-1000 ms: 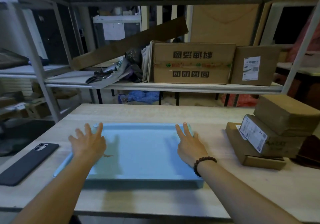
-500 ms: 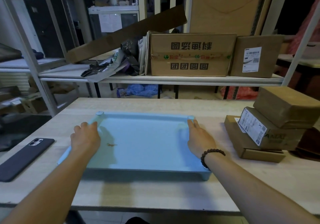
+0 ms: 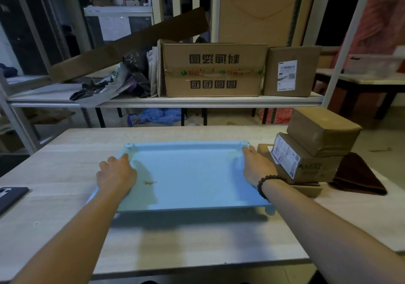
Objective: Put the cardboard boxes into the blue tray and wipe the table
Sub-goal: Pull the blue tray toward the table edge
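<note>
The blue tray (image 3: 188,174) is in the middle of the wooden table (image 3: 65,163), its near edge lifted off the surface with a shadow under it. My left hand (image 3: 116,176) grips its left rim and my right hand (image 3: 256,167), with a bead bracelet on the wrist, grips its right rim. Three cardboard boxes are stacked just right of the tray: a plain top box (image 3: 322,134), a labelled middle box (image 3: 306,163) and a flat bottom box (image 3: 306,190). A dark brown cloth (image 3: 357,176) lies to their right.
A dark phone (image 3: 11,196) lies at the table's left edge. Behind the table a metal shelf (image 3: 166,102) holds a large printed carton (image 3: 213,71), a smaller labelled carton (image 3: 290,72), bags and a long cardboard strip. A small brown stain marks the tray's inside.
Both hands moved from flat above the tray outward to its side rims and took hold. The tray's near edge has risen off the table and the tray sits further right, against the boxes.
</note>
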`<control>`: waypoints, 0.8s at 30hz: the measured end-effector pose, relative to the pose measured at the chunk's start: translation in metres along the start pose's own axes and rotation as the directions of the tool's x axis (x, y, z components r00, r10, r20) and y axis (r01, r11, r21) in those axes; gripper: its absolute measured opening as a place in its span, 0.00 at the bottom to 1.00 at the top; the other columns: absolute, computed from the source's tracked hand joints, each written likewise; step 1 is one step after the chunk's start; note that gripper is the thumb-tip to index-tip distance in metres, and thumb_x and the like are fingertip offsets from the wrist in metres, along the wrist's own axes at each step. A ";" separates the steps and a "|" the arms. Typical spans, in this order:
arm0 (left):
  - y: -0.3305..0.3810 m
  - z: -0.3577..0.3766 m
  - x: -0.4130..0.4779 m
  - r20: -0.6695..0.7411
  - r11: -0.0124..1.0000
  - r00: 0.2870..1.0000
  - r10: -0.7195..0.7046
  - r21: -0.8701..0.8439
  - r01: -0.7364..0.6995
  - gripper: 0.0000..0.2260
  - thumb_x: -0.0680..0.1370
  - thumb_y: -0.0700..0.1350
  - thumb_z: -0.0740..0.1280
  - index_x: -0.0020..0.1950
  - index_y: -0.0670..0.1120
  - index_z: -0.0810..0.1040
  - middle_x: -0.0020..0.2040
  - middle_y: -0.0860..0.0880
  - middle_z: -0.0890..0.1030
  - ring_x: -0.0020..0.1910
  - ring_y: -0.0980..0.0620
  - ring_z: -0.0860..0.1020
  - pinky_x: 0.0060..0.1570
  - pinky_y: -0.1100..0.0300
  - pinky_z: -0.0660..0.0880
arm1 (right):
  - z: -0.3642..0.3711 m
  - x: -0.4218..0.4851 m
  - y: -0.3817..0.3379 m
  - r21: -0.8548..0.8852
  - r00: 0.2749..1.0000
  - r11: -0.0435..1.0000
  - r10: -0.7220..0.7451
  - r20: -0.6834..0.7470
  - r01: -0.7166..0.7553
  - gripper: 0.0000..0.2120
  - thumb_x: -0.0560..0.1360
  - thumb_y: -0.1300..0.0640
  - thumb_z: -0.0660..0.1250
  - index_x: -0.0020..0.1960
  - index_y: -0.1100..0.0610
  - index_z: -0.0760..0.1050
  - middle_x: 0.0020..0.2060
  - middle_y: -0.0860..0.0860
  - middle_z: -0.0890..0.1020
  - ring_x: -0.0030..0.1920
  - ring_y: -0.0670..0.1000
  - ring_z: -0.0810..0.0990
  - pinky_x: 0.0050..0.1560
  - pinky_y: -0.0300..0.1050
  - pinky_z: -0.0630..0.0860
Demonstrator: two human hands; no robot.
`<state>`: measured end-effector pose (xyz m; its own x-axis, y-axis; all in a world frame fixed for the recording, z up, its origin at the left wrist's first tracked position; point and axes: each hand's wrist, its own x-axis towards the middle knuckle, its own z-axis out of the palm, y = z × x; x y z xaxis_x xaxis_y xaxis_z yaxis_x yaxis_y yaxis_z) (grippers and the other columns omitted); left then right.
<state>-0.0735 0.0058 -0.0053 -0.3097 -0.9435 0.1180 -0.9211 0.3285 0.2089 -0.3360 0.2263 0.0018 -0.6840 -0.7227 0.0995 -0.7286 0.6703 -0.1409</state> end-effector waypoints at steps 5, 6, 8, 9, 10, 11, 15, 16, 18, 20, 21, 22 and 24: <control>0.018 0.006 -0.007 0.024 1.000 0.999 -0.028 -0.005 0.029 0.20 0.80 0.43 0.53 0.73 0.47 0.67 0.65 0.40 0.71 0.64 0.38 0.67 0.58 0.47 0.67 | 0.004 -0.001 0.015 0.025 1.000 0.999 0.020 0.000 -0.020 0.26 0.80 0.69 0.54 0.77 0.58 0.60 0.76 0.55 0.65 0.69 0.60 0.73 0.61 0.53 0.74; 0.020 0.006 -0.008 0.031 0.999 0.999 -0.035 -0.009 0.036 0.21 0.81 0.43 0.53 0.74 0.47 0.66 0.66 0.40 0.71 0.65 0.38 0.66 0.58 0.47 0.67 | 0.004 -0.001 0.016 0.027 1.000 0.999 0.023 -0.002 -0.023 0.26 0.80 0.70 0.54 0.77 0.58 0.60 0.75 0.55 0.65 0.69 0.60 0.72 0.61 0.53 0.74; 0.022 0.008 -0.008 0.042 0.998 0.998 -0.056 -0.011 0.057 0.21 0.81 0.43 0.53 0.74 0.48 0.65 0.67 0.40 0.71 0.65 0.38 0.66 0.60 0.47 0.66 | 0.007 -0.001 0.017 0.038 1.000 0.999 0.028 -0.006 -0.027 0.26 0.80 0.69 0.54 0.76 0.58 0.61 0.75 0.55 0.65 0.69 0.60 0.72 0.61 0.53 0.74; 0.021 0.009 -0.009 0.046 0.998 0.997 -0.067 -0.011 0.068 0.21 0.81 0.43 0.53 0.75 0.48 0.65 0.67 0.40 0.71 0.65 0.38 0.66 0.60 0.46 0.66 | 0.009 0.000 0.017 0.046 1.000 0.999 0.027 -0.005 -0.027 0.25 0.80 0.69 0.54 0.76 0.58 0.61 0.75 0.55 0.65 0.69 0.60 0.72 0.61 0.53 0.74; 0.020 0.010 -0.009 0.050 0.997 0.996 -0.076 -0.012 0.076 0.21 0.81 0.44 0.53 0.74 0.48 0.66 0.67 0.40 0.71 0.65 0.38 0.66 0.61 0.46 0.66 | 0.012 0.000 0.016 0.052 1.000 0.998 0.027 0.000 -0.027 0.25 0.80 0.69 0.54 0.76 0.58 0.62 0.75 0.55 0.65 0.70 0.60 0.71 0.62 0.53 0.74; 0.020 0.013 -0.009 0.056 0.997 0.995 -0.080 -0.010 0.081 0.21 0.81 0.44 0.53 0.74 0.48 0.66 0.67 0.40 0.71 0.65 0.38 0.66 0.60 0.46 0.66 | 0.014 0.001 0.016 0.054 1.000 0.998 0.029 0.006 -0.029 0.24 0.81 0.69 0.55 0.76 0.58 0.62 0.75 0.56 0.64 0.71 0.59 0.70 0.63 0.53 0.74; 0.021 0.017 -0.011 0.058 0.997 0.996 -0.071 0.007 0.071 0.20 0.81 0.44 0.53 0.73 0.47 0.67 0.66 0.40 0.71 0.64 0.37 0.66 0.60 0.46 0.66 | 0.023 0.004 0.020 0.046 0.999 0.998 0.039 0.023 -0.040 0.23 0.81 0.68 0.55 0.76 0.59 0.62 0.76 0.58 0.63 0.76 0.57 0.63 0.69 0.52 0.69; 0.021 0.017 -0.010 0.061 0.998 0.996 -0.065 0.007 0.065 0.20 0.81 0.44 0.53 0.73 0.47 0.66 0.66 0.40 0.71 0.64 0.37 0.66 0.60 0.46 0.66 | 0.024 0.005 0.020 0.036 0.999 0.998 0.042 0.028 -0.043 0.24 0.81 0.68 0.55 0.76 0.59 0.61 0.76 0.58 0.63 0.76 0.57 0.62 0.71 0.52 0.68; 0.020 0.018 -0.011 0.077 0.998 0.995 -0.060 0.009 0.060 0.20 0.81 0.45 0.53 0.74 0.47 0.65 0.67 0.40 0.70 0.65 0.37 0.66 0.60 0.46 0.66 | 0.025 0.004 0.019 0.005 0.999 0.999 0.036 0.034 -0.036 0.25 0.81 0.67 0.54 0.77 0.58 0.60 0.77 0.58 0.63 0.77 0.58 0.60 0.76 0.53 0.60; 0.019 0.017 -0.012 0.097 0.996 0.992 -0.078 0.052 0.074 0.22 0.81 0.47 0.53 0.75 0.48 0.63 0.69 0.40 0.68 0.66 0.37 0.65 0.62 0.45 0.64 | 0.021 0.003 0.013 -0.014 0.999 1.000 0.019 0.028 -0.019 0.26 0.81 0.65 0.55 0.78 0.58 0.59 0.77 0.57 0.62 0.79 0.58 0.57 0.79 0.55 0.53; 0.019 0.016 -0.013 0.091 0.993 0.992 -0.091 0.084 0.083 0.22 0.81 0.48 0.52 0.76 0.49 0.62 0.72 0.41 0.65 0.68 0.36 0.63 0.64 0.44 0.62 | 0.015 0.004 0.010 -0.025 1.000 1.000 0.006 0.005 -0.006 0.26 0.80 0.64 0.55 0.78 0.58 0.60 0.77 0.57 0.64 0.78 0.58 0.58 0.79 0.55 0.52; 0.022 0.014 -0.013 0.069 0.990 0.993 -0.092 0.116 0.084 0.23 0.81 0.50 0.51 0.77 0.50 0.60 0.76 0.41 0.60 0.71 0.36 0.60 0.66 0.41 0.59 | 0.007 0.004 0.006 -0.040 0.999 0.999 -0.015 -0.029 0.014 0.25 0.79 0.63 0.57 0.76 0.58 0.62 0.74 0.57 0.67 0.76 0.58 0.61 0.78 0.56 0.55; 0.030 0.011 -0.012 0.010 0.990 0.999 -0.031 0.135 0.029 0.25 0.81 0.52 0.51 0.79 0.51 0.56 0.80 0.42 0.51 0.76 0.36 0.51 0.70 0.38 0.54 | -0.011 0.007 0.000 -0.053 0.994 0.998 -0.051 -0.100 0.045 0.21 0.78 0.63 0.59 0.70 0.58 0.67 0.68 0.56 0.72 0.71 0.58 0.67 0.74 0.56 0.60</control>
<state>-0.1000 0.0261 -0.0111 -0.2834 -0.9536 0.1016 -0.9532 0.2917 0.0790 -0.3407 0.2231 0.0133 -0.6464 -0.7351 0.2046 -0.7598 0.6447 -0.0842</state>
